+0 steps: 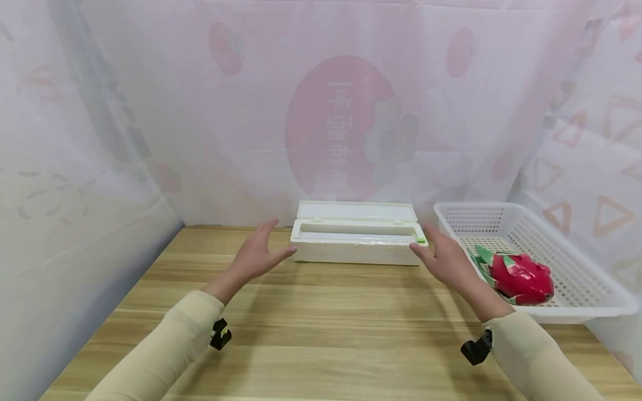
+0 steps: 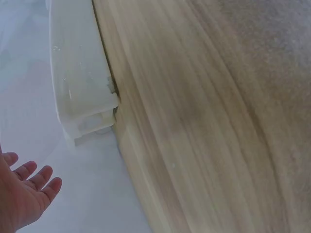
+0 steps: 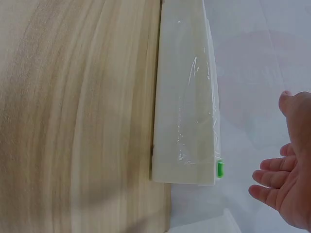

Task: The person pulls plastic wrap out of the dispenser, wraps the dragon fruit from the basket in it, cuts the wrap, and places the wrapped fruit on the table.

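Note:
A white cling film dispenser [image 1: 356,254] stands at the back of the table, its lid [image 1: 356,211] raised against the curtain. Clear film drapes over its front edge, and a green cutter slider [image 1: 420,240] sits at the right end. Beside the left end is my left hand [image 1: 254,254], fingers spread and holding nothing; the left wrist view shows it apart from the dispenser. My right hand [image 1: 448,259] is at the other end, thumb near the front corner. In the right wrist view a gap separates its loosely extended fingers [image 3: 272,178] from the dispenser.
To the right a white plastic basket [image 1: 592,309] holds a red dragon fruit [image 1: 524,280] with green tips; my right forearm passes close to its left side. Pale printed curtains [image 1: 225,139] enclose the wooden table [image 1: 326,334] at the back and sides.

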Tool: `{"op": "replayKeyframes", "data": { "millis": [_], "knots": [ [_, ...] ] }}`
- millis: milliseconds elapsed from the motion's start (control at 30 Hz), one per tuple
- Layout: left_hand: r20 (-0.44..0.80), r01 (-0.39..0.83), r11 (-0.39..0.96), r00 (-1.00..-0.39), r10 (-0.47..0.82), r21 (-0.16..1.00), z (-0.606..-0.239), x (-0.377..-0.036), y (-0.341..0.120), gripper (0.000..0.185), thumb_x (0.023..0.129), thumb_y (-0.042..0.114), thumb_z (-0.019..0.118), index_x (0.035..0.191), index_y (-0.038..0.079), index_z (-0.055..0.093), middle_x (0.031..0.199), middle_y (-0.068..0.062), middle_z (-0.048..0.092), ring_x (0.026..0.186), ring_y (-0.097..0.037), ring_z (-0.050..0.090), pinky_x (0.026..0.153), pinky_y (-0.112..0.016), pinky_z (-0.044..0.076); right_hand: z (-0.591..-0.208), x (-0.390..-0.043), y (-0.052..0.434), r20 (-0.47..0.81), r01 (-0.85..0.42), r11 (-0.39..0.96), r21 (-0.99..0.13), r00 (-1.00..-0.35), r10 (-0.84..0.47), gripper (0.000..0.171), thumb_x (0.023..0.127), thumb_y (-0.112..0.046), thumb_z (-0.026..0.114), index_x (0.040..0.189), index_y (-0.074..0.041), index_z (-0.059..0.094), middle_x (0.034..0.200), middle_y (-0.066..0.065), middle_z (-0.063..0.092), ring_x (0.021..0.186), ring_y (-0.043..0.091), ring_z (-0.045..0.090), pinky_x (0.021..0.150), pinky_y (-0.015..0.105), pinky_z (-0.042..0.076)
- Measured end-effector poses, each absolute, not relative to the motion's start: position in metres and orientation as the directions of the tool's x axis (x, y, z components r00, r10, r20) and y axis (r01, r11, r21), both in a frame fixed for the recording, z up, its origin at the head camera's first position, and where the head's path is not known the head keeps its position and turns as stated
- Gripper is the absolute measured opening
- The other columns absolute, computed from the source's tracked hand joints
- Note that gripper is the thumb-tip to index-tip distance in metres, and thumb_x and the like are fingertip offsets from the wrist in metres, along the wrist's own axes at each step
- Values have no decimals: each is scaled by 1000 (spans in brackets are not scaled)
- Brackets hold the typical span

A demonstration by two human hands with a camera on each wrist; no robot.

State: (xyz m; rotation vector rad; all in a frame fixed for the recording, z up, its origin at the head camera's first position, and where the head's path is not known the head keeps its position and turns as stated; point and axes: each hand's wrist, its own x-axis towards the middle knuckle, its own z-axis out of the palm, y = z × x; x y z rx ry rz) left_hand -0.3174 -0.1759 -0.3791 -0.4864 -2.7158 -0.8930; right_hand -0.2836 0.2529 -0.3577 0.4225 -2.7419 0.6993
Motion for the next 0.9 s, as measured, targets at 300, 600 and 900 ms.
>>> {"op": "replayKeyframes", "data": {
  "millis": [300, 600, 900],
  "knots": [
    [313, 347, 702, -932, 183, 623, -396, -318, -165, 92, 84, 62, 64, 148, 5, 33, 140, -17, 43, 123, -35, 48, 94, -53, 45, -369, -281, 252, 332, -289, 807, -515, -935, -123, 71, 101, -47, 46, 147, 5, 32, 137, 32, 46, 119, 48, 49, 95, 60, 40],
    [232, 234, 584, -969, 80, 778, -411, -318, -153, 77, 87, 50, 68, 142, 2, 41, 135, -18, 49, 116, -35, 53, 90, -49, 49, -383, -283, 251, 345, -272, 760, -590, -936, -67, 63, 101, -41, 49, 140, 8, 40, 128, 34, 52, 115, 47, 52, 90, 57, 45],
    [174, 162, 543, -984, 29, 824, -425, -321, -142, 66, 88, 47, 69, 134, 3, 49, 126, -16, 57, 111, -31, 59, 89, -45, 51, -395, -285, 254, 291, -206, 708, -675, -957, 0, 65, 101, -41, 50, 139, 11, 40, 128, 33, 52, 118, 46, 52, 97, 55, 42]
  ]
}}
